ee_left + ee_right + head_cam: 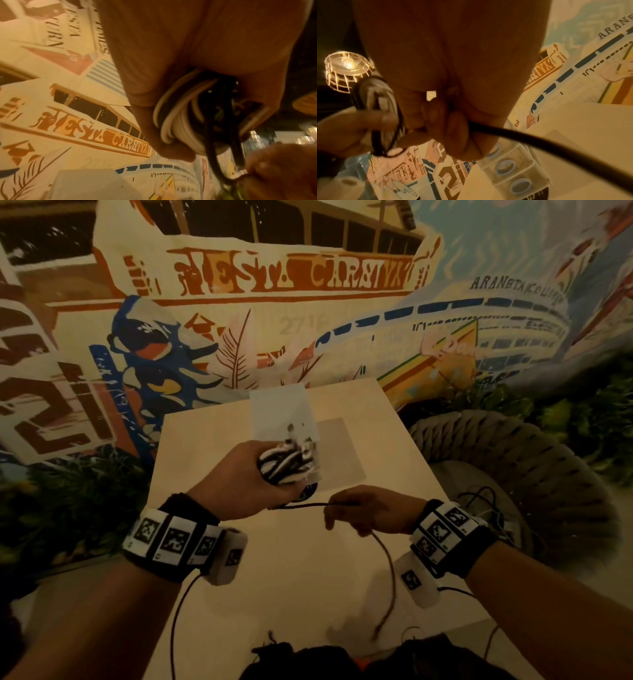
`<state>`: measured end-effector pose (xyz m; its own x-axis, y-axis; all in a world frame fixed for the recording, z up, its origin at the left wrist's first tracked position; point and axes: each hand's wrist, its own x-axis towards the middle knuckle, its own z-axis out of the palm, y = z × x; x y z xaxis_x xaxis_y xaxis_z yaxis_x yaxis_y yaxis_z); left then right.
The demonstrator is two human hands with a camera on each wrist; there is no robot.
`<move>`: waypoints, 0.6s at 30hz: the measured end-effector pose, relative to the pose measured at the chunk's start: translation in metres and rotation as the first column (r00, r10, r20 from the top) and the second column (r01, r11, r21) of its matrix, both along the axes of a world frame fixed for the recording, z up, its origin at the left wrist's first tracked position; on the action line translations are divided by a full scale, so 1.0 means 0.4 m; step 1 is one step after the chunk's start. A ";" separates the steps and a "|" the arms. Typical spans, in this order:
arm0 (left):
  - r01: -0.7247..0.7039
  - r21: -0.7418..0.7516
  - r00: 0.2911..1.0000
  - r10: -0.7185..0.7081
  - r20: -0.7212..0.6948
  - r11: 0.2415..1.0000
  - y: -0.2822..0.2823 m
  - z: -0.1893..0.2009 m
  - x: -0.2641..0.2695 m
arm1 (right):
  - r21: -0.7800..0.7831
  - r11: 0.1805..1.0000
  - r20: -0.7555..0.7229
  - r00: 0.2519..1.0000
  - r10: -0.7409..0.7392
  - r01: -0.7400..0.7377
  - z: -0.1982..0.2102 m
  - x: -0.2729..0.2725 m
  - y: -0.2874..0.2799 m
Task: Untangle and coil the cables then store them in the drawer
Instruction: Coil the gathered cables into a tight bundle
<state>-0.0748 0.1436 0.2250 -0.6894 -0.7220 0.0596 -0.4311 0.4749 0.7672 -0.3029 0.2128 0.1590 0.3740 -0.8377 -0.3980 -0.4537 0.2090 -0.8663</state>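
My left hand (263, 487) grips a bundle of coiled black and white cables (286, 463) above the pale table (212, 440). In the left wrist view the white loops (173, 121) sit in the palm under curled fingers, with black strands beside them. A dark cable (301, 505) runs from under that hand to my right hand (337, 508), which pinches it. Its free end (388, 577) hangs down in a curve toward the table's near edge. In the right wrist view the same cable (539, 143) leaves the curled fingers toward the lower right. No drawer shows.
A clear plastic box (284, 412) stands at the table's far middle, with ringed compartments (513, 169) seen from the right wrist. To the right is a woven rope chair (520, 453) with thin cables (479, 501) on its seat. A painted mural wall stands behind.
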 end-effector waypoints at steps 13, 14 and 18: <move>0.250 -0.146 0.687 -0.068 0.724 0.957 0.017 -0.140 -0.059 | 0.180 0.968 0.128 0.971 -0.202 0.177 0.000 0.006 -0.010; 0.259 -0.153 0.662 -0.060 0.747 0.954 0.021 -0.144 -0.062 | 0.123 0.982 0.043 0.988 -0.146 0.140 0.001 0.006 -0.015; 0.301 -0.182 0.569 -0.023 0.822 0.936 0.035 -0.157 -0.083 | -0.052 0.986 -0.373 0.920 0.125 -0.156 0.044 0.022 -0.032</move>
<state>-0.1080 0.1575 0.1624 -0.6550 -0.6391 -0.4032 -0.6896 0.7237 -0.0270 -0.2941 0.2001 0.1768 0.3306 -0.8216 -0.4644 -0.7624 0.0576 -0.6446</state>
